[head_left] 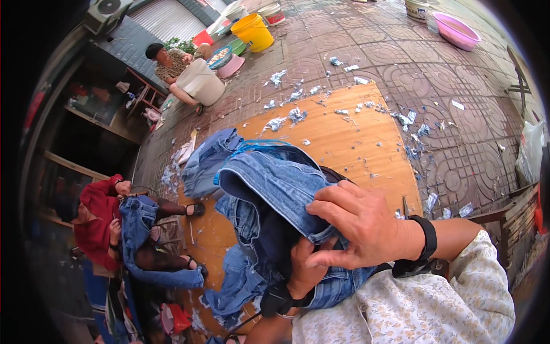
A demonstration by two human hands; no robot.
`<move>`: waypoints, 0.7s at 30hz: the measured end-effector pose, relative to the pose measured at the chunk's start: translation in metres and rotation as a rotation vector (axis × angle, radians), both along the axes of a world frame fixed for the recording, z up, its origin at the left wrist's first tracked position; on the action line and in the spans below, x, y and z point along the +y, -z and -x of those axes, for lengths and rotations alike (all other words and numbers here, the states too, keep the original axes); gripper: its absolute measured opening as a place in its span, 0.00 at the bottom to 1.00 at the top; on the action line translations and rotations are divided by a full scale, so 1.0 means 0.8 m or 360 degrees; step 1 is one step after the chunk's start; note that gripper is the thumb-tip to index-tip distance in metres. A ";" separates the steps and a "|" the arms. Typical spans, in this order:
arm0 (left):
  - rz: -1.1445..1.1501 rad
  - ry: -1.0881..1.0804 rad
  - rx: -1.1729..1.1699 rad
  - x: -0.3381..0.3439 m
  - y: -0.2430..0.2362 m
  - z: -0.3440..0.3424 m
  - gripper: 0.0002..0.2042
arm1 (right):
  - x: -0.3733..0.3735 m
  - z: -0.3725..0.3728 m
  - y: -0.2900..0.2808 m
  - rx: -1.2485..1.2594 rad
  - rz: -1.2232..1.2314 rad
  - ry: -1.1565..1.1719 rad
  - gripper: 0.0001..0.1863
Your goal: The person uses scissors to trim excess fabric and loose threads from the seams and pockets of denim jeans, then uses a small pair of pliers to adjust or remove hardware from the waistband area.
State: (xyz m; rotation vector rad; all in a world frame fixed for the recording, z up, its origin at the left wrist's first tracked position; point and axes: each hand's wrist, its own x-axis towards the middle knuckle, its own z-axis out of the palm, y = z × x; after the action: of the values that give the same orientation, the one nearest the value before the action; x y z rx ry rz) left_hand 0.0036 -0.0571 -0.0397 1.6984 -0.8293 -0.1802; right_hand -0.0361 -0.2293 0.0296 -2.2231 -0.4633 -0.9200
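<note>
A pair of blue jeans (281, 176) is bunched in front of me, its waist opening facing me and the dark inside showing. My right hand (366, 223) closes its curled fingers on the upper edge of the waistband, with its thumb lower down. Just below, my left hand (305, 266) is at the opening and pinches the cloth near the right thumb; some of its fingers are hidden in the denim. Blue strings (260, 145) lie over the far side of the jeans. More denim (235, 284) lies lower left on the wooden board (355, 152).
Thread and fabric scraps (297, 116) litter the board and paving. At left, a person in a red top (97, 215) holds other jeans (137, 229). Farther off, another person sits by a white bucket (200, 83). A yellow bucket (252, 32) and pink basin (456, 31) stand beyond.
</note>
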 end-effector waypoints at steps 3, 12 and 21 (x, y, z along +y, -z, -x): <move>-0.0268 0.0053 -0.0387 0.024 0.019 0.008 0.04 | 0.011 -0.003 0.007 0.0245 0.0239 0.0026 0.25; 0.0621 0.0112 0.0908 0.016 -0.039 -0.021 0.30 | 0.005 0.014 0.021 0.0089 0.0705 -0.0222 0.14; 0.1443 -0.0041 0.1464 0.082 -0.077 -0.080 0.24 | -0.030 0.037 0.027 0.0235 0.0935 -0.0321 0.11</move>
State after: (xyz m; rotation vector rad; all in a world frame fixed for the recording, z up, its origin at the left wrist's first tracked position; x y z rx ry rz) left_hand 0.0674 0.0087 0.0217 0.6274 -0.1188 -0.4436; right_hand -0.0658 -0.2529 0.0078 -2.6728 -0.9655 -0.5498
